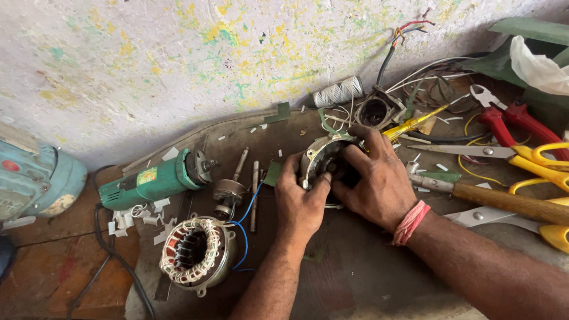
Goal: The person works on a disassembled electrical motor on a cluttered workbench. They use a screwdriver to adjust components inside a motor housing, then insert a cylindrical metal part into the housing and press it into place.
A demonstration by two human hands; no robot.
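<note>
Your green angle grinder (154, 181) lies on the table (367, 284) at the left, with a small yellow-green rectangular label on its body. Further left sits a pale blue motor housing (22, 168) bearing a dull plate and a red spot. At the centre, your left hand (302, 201) and right hand (375, 178) both close around a round metal motor end cover (323, 158), fingers curled on its rim, thumbs pressing its face. Near left lies a wound stator (192, 250); yellow-handled scissors (540, 161) and red pliers (506, 115) lie right.
</note>
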